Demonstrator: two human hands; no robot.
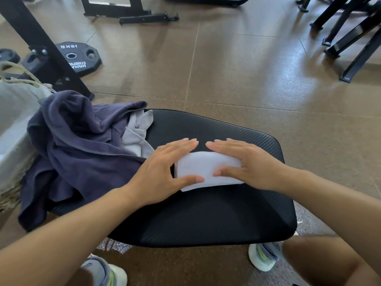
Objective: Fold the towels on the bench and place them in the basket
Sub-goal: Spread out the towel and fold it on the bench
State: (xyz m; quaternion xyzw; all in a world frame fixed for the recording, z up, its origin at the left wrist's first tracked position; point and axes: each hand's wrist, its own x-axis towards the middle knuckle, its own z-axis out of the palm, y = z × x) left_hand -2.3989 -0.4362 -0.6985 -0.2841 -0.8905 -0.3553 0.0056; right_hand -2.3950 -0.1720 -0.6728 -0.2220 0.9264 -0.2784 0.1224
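A small white towel (198, 168), folded into a compact rectangle, lies on the black padded bench (216, 213). My left hand (162, 172) rests on its left end with straight fingers and the thumb along its near edge. My right hand (245, 162) lies flat on its right end, thumb on top of the cloth. Both sets of fingertips nearly meet beyond the towel. A crumpled dark blue towel (78, 141) covers the bench's left part, with a light grey towel (138, 133) partly under it. The woven basket (14, 137) with a pale liner stands at the far left.
A black 15 kg weight plate (79, 58) lies on the brown floor beyond the basket, beside a slanted black rack leg (41, 48). More black equipment frames (350, 38) stand at the back right. My shoes (263, 256) are under the bench's near edge.
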